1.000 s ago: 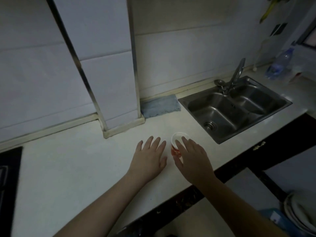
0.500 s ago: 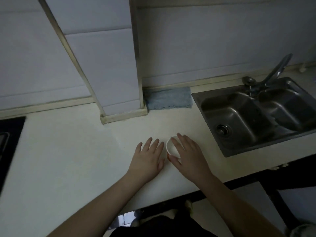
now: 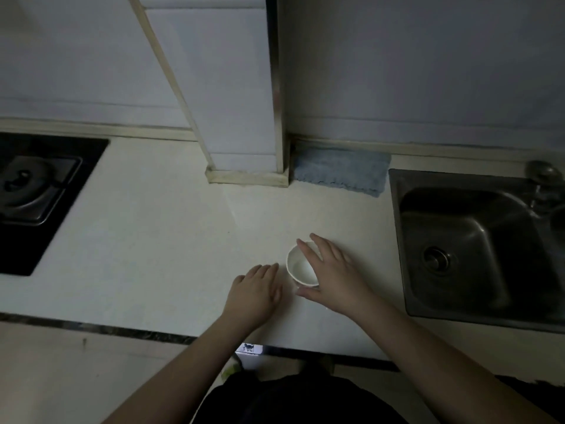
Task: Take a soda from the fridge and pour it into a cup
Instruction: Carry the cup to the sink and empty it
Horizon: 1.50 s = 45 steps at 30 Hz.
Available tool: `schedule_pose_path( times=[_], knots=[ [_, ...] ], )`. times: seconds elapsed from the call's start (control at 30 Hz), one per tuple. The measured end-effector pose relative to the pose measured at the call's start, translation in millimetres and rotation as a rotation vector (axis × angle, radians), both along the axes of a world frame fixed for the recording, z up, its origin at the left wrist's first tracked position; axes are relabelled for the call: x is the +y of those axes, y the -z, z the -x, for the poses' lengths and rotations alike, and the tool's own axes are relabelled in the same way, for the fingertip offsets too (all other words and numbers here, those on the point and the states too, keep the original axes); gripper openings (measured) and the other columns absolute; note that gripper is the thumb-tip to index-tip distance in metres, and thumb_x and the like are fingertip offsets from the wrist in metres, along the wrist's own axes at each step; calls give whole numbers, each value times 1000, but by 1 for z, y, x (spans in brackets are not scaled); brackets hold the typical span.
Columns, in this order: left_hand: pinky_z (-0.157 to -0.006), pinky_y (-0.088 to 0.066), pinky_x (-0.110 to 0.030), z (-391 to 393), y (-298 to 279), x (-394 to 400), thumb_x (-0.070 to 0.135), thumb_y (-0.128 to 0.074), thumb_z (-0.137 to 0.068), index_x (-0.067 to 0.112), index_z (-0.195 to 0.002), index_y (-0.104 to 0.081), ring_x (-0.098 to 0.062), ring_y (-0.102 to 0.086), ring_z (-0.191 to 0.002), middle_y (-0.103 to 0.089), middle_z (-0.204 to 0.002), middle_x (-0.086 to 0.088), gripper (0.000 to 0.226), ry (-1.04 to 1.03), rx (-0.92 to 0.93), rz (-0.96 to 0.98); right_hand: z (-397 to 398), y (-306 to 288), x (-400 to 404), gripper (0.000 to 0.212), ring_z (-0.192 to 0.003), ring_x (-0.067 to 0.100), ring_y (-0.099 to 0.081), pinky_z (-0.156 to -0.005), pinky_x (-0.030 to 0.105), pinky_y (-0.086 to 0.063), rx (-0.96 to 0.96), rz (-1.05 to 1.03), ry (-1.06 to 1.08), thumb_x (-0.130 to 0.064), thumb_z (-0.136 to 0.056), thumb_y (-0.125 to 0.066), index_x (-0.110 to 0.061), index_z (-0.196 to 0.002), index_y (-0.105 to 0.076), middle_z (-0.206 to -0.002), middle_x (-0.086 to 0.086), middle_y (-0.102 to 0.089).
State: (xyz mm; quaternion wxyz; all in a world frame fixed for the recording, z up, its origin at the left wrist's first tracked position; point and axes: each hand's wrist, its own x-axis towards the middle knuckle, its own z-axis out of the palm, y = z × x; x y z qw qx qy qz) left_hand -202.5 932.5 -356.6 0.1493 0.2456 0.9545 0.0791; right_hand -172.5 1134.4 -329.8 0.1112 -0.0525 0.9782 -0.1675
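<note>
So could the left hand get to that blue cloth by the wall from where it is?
Probably yes. The left hand lies flat on the counter, holding nothing, and the stretch of counter between it and the blue cloth is bare. The cup and right hand sit off to the side.

Dim kitchen. Cream counter (image 3: 146,240) with dark front edge. Black gas hob (image 3: 33,191) at its left edge; steel sink (image 3: 477,249) with tap (image 3: 542,179) at right. Pale tiled wall (image 3: 412,71) behind. Boxed tiled column (image 3: 232,102) at back; blue cloth (image 3: 341,171) just beside it.
</note>
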Motion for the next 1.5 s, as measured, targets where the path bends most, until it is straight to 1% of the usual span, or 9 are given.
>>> schedule_pose_path(
  times=[0.07, 0.13, 0.27, 0.43, 0.63, 1.03, 1.3, 1.43, 1.5],
  knots=[
    [-96, -43, -37, -4, 5, 4, 44, -34, -95, 19, -144, -42, -18, -47, -131, -52, -142, 3, 55, -42, -97, 4, 5, 0, -1, 99, -142, 24, -17, -108, 45, -33, -16, 17, -6, -62, -77, -63, -36, -151, -3, -158, 3, -9],
    [-99, -41, -35, -6, 10, 9, 41, -39, -99, 23, -146, -36, -19, -45, -132, -47, -145, 4, 51, -86, -176, -9, 8, 0, -2, 100, -137, 26, -24, -104, 42, -36, -13, 31, -13, -61, -76, -65, -34, -152, -5, -155, 4, -14],
    [-94, -46, -38, -5, 16, 18, 40, -40, -100, 23, -139, -45, -25, -54, -119, -57, -134, -1, 43, -213, -269, -140, 13, 3, -4, 100, -127, 27, -34, -100, 37, -38, 12, 72, -4, -59, -76, -66, -29, -152, -9, -146, 6, -25],
    [-92, -46, -35, -4, 16, 22, 38, -40, -101, 21, -134, -52, -23, -59, -113, -62, -127, -5, 39, -315, -370, -331, 14, 3, -5, 97, -125, 25, -36, -98, 37, -40, 7, 101, 19, -56, -78, -65, -23, -153, -12, -142, 7, -28],
    [-82, -40, -26, 2, 15, 30, 35, -38, -103, 17, -130, -56, -21, -60, -111, -63, -126, -5, 37, -372, -395, -397, 16, 3, -4, 91, -122, 25, -36, -97, 35, -41, 13, 128, 36, -49, -77, -68, -22, -150, -21, -138, 5, -29],
    [-82, -36, -23, 1, 21, 35, 31, -33, -105, 14, -122, -60, -20, -58, -109, -64, -123, -6, 36, -502, -384, -490, 19, 1, -5, 91, -119, 22, -39, -93, 36, -45, 17, 84, 51, -47, -76, -69, -22, -149, -22, -134, 3, -33],
    [-88, -40, -26, 6, 32, 36, 36, -34, -105, 15, -128, -57, -22, -58, -112, -62, -127, -6, 39, -605, -451, -524, 20, -3, -1, 91, -118, 21, -40, -92, 34, -45, 30, 93, 60, -46, -77, -68, -24, -149, -19, -134, 0, -33],
    [-99, -47, -42, 11, 32, 41, 43, -34, -103, 18, -124, -58, -20, -62, -106, -65, -119, -5, 41, -750, -536, -662, 20, -10, 1, 92, -116, 18, -40, -89, 34, -46, 61, 127, 86, -46, -76, -70, -28, -149, -16, -132, -4, -33],
    [-98, -49, -41, 11, 29, 44, 46, -35, -102, 17, -120, -60, -17, -63, -101, -66, -112, -3, 42, -831, -648, -768, 19, -15, 1, 93, -115, 17, -40, -87, 33, -47, 85, 134, 82, -46, -76, -70, -30, -149, -15, -131, -6, -32]
  ],
)
